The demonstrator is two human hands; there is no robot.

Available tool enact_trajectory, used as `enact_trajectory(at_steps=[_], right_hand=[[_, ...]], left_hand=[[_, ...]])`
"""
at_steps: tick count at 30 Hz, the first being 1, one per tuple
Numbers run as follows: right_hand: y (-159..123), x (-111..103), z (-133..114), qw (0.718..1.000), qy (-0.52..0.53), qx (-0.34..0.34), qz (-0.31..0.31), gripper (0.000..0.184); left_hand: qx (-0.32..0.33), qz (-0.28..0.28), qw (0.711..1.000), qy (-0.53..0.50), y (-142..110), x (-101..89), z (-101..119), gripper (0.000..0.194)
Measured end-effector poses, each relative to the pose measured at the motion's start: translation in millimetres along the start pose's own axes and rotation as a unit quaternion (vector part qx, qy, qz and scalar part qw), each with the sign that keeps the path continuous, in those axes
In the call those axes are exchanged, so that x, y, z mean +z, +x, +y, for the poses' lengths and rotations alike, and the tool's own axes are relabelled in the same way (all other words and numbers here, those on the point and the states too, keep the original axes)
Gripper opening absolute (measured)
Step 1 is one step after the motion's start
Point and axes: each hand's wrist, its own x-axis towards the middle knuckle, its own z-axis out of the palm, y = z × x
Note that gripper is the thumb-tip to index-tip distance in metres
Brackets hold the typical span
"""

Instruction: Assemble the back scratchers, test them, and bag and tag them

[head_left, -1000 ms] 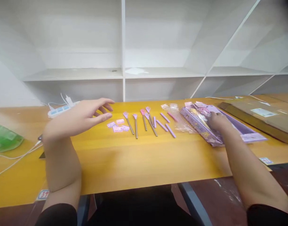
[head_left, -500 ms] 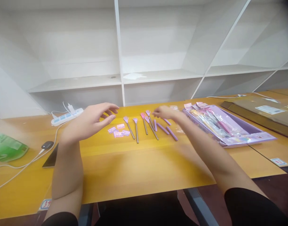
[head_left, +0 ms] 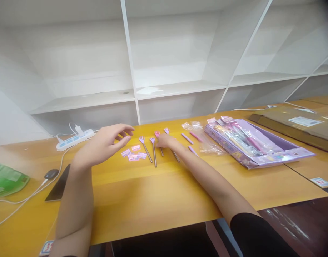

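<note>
My left hand hovers over the table left of the back scratchers, fingers curved and apart, holding nothing. My right hand reaches down with its fingertips closed at the neck of a pink-headed back scratcher. Two purple-headed back scratchers, a left one and a second one, lie beside it on the left. Another purple head shows just behind my right hand, which hides part of the metal rods there. Small printed cards lie below my left hand.
Purple tubes, a pink tube and clear plastic bags lie right of my hand. A purple display box holds bagged items. Around are a cardboard box, power strip, phone and green bag.
My right hand has moved left from the purple tubes to the pink-headed back scratcher, which has shifted slightly left. A pink tube now shows among the purple ones. My left hand stays about the same.
</note>
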Motion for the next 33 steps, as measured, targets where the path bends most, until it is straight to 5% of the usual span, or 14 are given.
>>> enact_trajectory(at_steps=[5,9,15,17,20,22,24,25,28,33], right_hand=[[-31,-29,-1,0.989,0.124,-0.075,0.034,0.030],[-72,-49,-14,0.946,0.241,-0.196,0.091,0.020],[-112,-49,-37,0.764,0.502,-0.393,0.095,0.032],[-118,-50,-39,0.745,0.519,-0.408,0.094,0.037],[-119,-60,-28,0.773,0.474,-0.415,0.075,0.038],[-113,-71,-7,0.856,0.359,-0.367,0.058,0.036],[-100,-82,25,0.947,0.200,-0.234,0.090,0.027],[-91,-85,43,0.962,0.168,-0.173,0.124,0.022],[-65,-86,101,0.977,0.115,-0.031,0.178,0.030],[-36,-64,173,0.988,0.044,0.118,0.087,0.043]], left_hand=[[-0.056,-0.053,0.997,0.010,21,21.4,-10,0.046],[-0.082,-0.077,0.994,0.000,37,42.6,-13,0.049],[-0.026,-0.085,0.994,-0.070,32,44.4,5,0.037],[-0.017,-0.068,0.993,-0.094,27,41.0,12,0.033],[-0.028,-0.038,0.994,-0.095,25,37.7,16,0.036],[-0.038,-0.008,0.996,-0.077,25,35.8,15,0.039],[-0.044,0.024,0.997,-0.066,25,33.2,13,0.038],[-0.046,0.039,0.996,-0.064,25,31.6,11,0.036],[-0.054,0.068,0.994,-0.064,23,26.8,6,0.031],[-0.056,0.085,0.993,-0.060,18,23.0,6,0.033]])
